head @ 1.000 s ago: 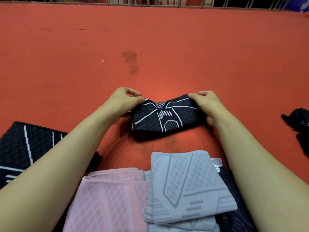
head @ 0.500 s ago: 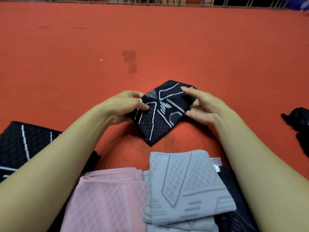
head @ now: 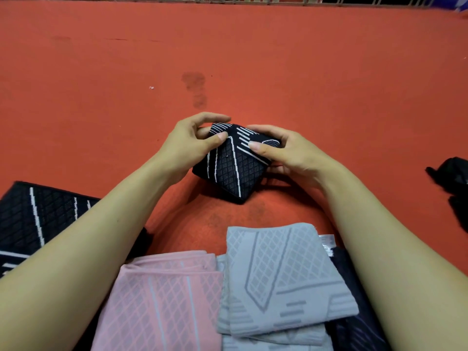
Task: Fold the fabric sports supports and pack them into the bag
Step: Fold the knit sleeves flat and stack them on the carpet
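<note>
Red floor [head: 253, 46] beyond hands open; pink support [head: 164, 300], grey support [head: 283, 279] crowd near side; black item [head: 453, 173] far right.

Two bare forearms reaching in from the lower corners — no sleeves, watches or bands anywhere along them — ending in an unadorned left hand [head: 188, 145] and right hand [head: 286, 154], ringless, ungloved, fingernails short and plain.
</note>
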Demonstrator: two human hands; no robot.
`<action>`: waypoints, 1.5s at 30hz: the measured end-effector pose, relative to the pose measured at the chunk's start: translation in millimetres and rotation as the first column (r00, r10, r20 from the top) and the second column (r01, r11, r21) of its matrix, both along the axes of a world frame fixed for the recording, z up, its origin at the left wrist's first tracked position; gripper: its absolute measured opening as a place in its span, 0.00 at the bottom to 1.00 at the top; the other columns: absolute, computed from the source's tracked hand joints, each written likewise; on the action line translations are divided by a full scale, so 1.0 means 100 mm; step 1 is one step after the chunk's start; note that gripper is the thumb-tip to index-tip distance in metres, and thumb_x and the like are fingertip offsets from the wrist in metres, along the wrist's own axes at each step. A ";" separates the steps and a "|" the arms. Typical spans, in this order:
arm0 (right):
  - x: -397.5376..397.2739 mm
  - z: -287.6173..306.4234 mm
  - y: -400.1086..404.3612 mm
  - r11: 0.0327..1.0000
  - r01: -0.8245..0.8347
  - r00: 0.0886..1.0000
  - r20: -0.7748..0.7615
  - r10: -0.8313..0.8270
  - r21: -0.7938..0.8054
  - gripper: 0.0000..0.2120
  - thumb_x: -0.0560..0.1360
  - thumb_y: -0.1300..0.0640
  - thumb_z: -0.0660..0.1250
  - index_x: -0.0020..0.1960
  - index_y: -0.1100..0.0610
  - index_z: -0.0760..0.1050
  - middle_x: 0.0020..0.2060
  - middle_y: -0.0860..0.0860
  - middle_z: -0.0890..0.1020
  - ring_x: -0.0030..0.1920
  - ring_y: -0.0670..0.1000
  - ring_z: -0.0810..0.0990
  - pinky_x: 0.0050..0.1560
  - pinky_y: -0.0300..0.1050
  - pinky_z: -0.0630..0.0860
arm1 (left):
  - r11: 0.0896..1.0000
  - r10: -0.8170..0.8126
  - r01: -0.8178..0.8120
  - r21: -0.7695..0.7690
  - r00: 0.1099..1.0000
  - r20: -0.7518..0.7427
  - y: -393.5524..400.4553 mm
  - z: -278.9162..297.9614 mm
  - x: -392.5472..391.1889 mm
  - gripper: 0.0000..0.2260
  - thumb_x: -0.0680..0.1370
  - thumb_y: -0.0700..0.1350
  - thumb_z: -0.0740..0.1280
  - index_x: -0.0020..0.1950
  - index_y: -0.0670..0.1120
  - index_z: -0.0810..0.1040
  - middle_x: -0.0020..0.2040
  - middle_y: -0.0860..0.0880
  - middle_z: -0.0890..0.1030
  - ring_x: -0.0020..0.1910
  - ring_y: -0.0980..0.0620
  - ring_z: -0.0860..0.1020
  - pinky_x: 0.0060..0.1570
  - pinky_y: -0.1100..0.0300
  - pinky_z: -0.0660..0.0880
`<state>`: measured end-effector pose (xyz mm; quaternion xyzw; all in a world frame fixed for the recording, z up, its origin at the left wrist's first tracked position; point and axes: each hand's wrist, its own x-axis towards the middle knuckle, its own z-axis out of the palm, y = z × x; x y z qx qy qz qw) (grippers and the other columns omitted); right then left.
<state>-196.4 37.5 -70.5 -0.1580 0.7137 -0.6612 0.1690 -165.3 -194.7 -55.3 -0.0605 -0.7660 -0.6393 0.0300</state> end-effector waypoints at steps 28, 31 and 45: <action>0.00 0.51 -0.10 0.846 0.425 0.876 -0.383 -0.295 0.322 0.16 0.87 0.44 0.55 0.56 0.52 0.76 0.47 0.47 0.80 0.51 0.52 0.78 0.53 0.50 0.76 | 0.901 0.232 -0.263 -0.345 0.964 -0.131 0.22 0.38 0.08 0.13 0.88 0.56 0.55 0.61 0.47 0.71 0.51 0.53 0.78 0.55 0.47 0.78 0.57 0.48 0.76; 0.13 0.80 -0.14 0.863 0.395 0.910 -0.260 -0.322 0.315 0.18 0.86 0.42 0.55 0.60 0.56 0.74 0.50 0.51 0.80 0.46 0.52 0.80 0.47 0.55 0.84 | 0.898 0.304 -0.328 -0.293 0.945 -0.124 0.29 0.60 0.14 0.11 0.88 0.54 0.56 0.60 0.47 0.70 0.49 0.54 0.76 0.56 0.44 0.77 0.57 0.47 0.76; 1.21 1.17 -0.93 1.000 0.018 0.998 0.059 -0.017 -0.006 0.38 0.79 0.65 0.72 0.78 0.49 0.53 0.62 0.60 0.82 0.49 0.54 0.83 0.52 0.53 0.83 | 0.712 0.423 -0.476 -0.516 0.878 -0.227 -0.51 1.15 1.24 0.10 0.87 0.47 0.57 0.68 0.48 0.63 0.42 0.47 0.77 0.46 0.41 0.80 0.48 0.48 0.74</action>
